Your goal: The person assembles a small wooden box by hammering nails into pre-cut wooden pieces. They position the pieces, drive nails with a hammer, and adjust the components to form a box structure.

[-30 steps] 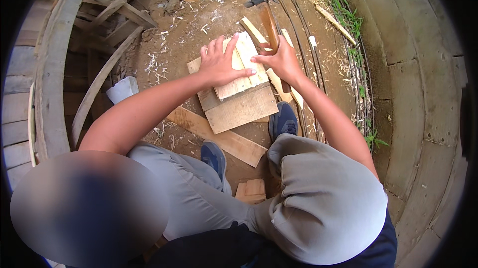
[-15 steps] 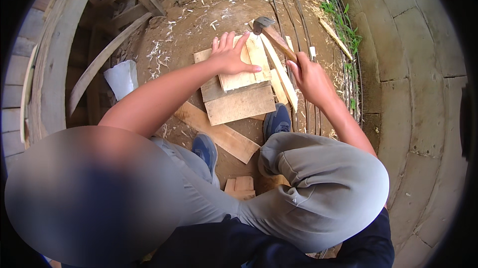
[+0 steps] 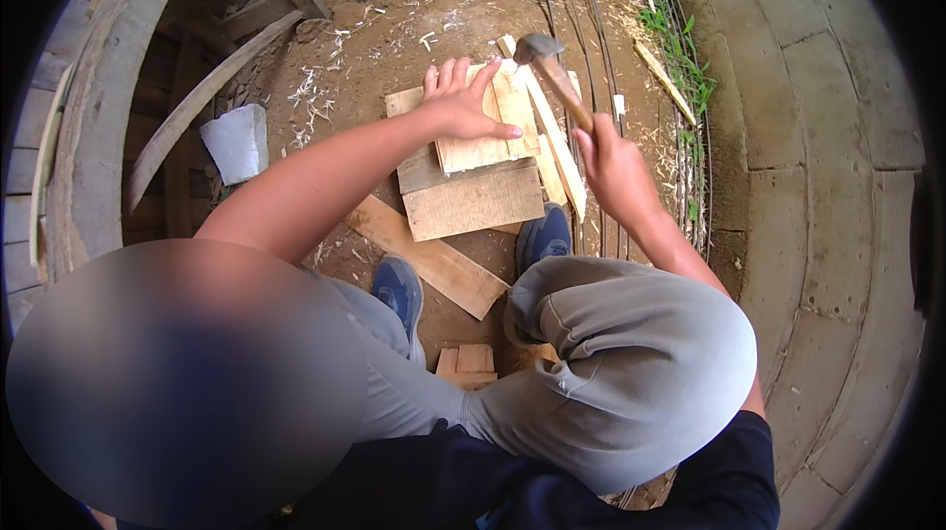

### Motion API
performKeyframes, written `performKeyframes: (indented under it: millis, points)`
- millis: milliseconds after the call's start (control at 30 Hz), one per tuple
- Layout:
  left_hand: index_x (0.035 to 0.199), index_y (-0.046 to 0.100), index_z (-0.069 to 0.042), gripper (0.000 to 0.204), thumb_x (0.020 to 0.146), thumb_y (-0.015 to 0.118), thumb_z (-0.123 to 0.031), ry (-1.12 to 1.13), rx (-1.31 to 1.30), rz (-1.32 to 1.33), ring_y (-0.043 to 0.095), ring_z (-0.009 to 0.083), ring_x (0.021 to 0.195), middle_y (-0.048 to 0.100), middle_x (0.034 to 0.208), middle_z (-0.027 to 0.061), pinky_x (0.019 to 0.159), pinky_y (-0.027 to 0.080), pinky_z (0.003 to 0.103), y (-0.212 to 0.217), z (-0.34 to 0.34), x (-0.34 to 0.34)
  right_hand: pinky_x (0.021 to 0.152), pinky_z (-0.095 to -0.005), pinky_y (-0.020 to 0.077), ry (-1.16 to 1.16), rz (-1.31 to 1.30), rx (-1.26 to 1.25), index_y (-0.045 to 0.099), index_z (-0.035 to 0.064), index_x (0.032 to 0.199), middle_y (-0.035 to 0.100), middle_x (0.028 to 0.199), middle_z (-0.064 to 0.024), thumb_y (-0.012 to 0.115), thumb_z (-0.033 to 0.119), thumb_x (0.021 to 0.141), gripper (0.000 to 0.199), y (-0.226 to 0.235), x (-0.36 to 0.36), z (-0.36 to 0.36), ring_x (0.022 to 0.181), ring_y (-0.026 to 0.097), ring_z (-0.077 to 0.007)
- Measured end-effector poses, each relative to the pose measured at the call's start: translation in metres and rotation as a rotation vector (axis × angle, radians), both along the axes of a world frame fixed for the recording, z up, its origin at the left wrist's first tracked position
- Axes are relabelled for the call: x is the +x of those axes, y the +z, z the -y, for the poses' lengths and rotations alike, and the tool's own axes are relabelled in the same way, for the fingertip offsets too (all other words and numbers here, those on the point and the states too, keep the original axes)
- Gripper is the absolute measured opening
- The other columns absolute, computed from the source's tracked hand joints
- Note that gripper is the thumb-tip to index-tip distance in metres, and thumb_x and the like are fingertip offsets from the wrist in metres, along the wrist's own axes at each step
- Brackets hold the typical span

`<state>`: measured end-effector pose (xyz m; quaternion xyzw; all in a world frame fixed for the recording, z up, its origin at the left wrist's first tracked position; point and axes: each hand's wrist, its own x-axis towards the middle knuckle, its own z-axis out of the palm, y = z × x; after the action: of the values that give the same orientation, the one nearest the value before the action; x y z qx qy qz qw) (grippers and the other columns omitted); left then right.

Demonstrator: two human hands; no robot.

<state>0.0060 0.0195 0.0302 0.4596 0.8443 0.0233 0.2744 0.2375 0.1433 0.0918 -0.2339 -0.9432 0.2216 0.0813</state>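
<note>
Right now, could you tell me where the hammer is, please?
In the head view, the hammer is upper centre, gripped by the right hand, its head at the far right corner of the small board under the left hand.

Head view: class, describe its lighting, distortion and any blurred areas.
Head view: even daylight with soft shadows; fisheye bends the grey paving slabs at the right rim; corners are black; a blurred patch fills the lower left; the left hand, pale wooden boards and wooden-handled hammer are sharp.
</note>
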Motion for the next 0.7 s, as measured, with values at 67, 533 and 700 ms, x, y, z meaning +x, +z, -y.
performKeyframes:
  millis: [67, 533, 700]
  points:
    - [0.167, 0.003, -0.026, 0.133, 0.068, 0.065, -0.090, 0.010, 0.033, -0.025, -0.001, 0.0436, 0.157, 0.009, 0.167, 0.0279, 0.124, 0.000, 0.059, -0.007, 0.010, -0.006, 0.053, -0.0547, 0.0505, -0.032, -0.005, -0.086, 0.047, 0.0036, 0.103, 0.066, 0.069, -0.0269, 0.055, 0.028, 0.106, 0.026, 0.022, -0.010, 0.005, 0.065, 0.066, -0.0490]
    - [0.167, -0.001, -0.022, 0.137, 0.068, 0.065, -0.090, 0.004, 0.059, -0.039, 0.002, 0.0438, 0.156, 0.014, 0.166, 0.0279, 0.123, 0.001, 0.059, -0.007, 0.008, -0.005, 0.063, -0.0604, 0.0481, -0.041, -0.009, -0.101, 0.049, 0.0029, 0.109, 0.064, 0.076, -0.0309, 0.060, 0.024, 0.104, 0.024, -0.036, -0.003, 0.010, 0.076, 0.063, -0.0548]
    - [0.167, -0.005, -0.020, 0.139, 0.069, 0.065, -0.090, 0.013, 0.024, -0.044, 0.003, 0.0438, 0.156, 0.013, 0.166, 0.0281, 0.123, 0.001, 0.058, -0.004, 0.009, -0.003, 0.062, -0.0598, 0.0479, -0.081, -0.158, -0.149, 0.049, 0.0031, 0.110, 0.065, 0.078, -0.0311, 0.059, 0.023, 0.104, 0.023, -0.024, -0.004, 0.016, 0.075, 0.064, -0.0541]
